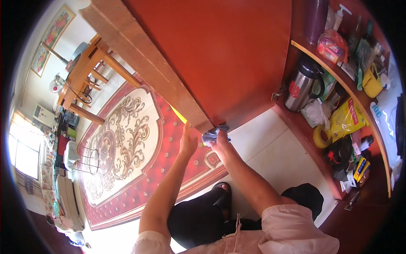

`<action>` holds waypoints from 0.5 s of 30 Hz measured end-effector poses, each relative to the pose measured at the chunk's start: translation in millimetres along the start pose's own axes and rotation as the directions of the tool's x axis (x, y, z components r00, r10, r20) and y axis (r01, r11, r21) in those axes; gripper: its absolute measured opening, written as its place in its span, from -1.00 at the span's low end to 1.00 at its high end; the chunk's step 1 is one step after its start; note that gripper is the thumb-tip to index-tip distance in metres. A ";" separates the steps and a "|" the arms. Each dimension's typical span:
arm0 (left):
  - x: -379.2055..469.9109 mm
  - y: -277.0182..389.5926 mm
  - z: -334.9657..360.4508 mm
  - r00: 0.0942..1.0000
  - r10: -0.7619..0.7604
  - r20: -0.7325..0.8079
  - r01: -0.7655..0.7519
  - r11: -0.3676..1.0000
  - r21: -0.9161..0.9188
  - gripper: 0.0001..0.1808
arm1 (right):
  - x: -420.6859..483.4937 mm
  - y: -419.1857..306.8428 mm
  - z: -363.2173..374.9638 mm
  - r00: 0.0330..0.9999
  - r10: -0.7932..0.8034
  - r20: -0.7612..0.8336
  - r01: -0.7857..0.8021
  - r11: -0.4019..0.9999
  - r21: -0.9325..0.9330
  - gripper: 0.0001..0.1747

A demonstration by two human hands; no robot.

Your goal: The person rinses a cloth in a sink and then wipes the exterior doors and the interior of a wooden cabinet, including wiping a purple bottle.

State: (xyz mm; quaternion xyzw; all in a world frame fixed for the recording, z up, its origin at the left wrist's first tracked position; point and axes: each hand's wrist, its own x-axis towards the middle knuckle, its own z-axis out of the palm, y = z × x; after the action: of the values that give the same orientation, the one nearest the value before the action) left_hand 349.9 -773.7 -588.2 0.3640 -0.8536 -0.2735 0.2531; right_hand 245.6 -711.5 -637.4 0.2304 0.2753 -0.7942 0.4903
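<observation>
A grey-blue cloth is gripped in my right hand, pressed at the bottom corner of an open red cabinet door. My left hand is raised beside the lower end of the door's brown edge, close to a yellow strip that shows along that edge. Whether the left fingers grip the door or the strip cannot be told. A metal hinge joins the door to the cabinet.
Curved cabinet shelves at the right hold a steel thermos jug, a tape roll and packets. A patterned red rug covers the floor at left, with a wooden table and a wire-legged chair beyond.
</observation>
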 end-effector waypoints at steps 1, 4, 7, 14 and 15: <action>3.0 -3.0 4.9 1.000 0.002 -0.011 -0.002 1.000 -0.009 -0.38 | -4.7 0.5 4.0 0.997 0.031 -0.071 -0.027 0.998 0.063 -0.66; 17.4 10.1 12.6 0.965 -0.013 0.260 0.137 0.874 -0.466 -0.47 | -14.3 0.5 14.6 0.958 -0.091 0.271 0.074 0.995 0.072 -0.70; 22.1 37.8 2.0 0.984 -0.139 0.110 0.165 0.946 -0.280 -0.58 | -44.9 -15.5 34.0 0.891 -0.121 0.437 0.128 0.992 0.014 -0.74; 32.4 101.7 -64.5 0.867 -0.314 -0.386 -0.073 0.687 -0.723 -0.65 | -135.7 -53.3 107.5 0.695 -0.225 0.683 0.318 0.948 -0.011 -0.81; 33.2 114.3 -71.8 0.866 -0.313 -0.391 -0.079 0.686 -0.723 -0.65 | -137.5 -60.2 116.3 0.691 -0.223 0.688 0.318 0.948 -0.012 -0.81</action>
State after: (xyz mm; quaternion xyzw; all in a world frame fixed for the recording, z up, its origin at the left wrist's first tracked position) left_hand 319.9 -752.3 -454.1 0.3478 -0.5596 -0.5006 0.5615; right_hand 236.7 -676.9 -450.9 -0.1508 0.1597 -0.8668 0.4478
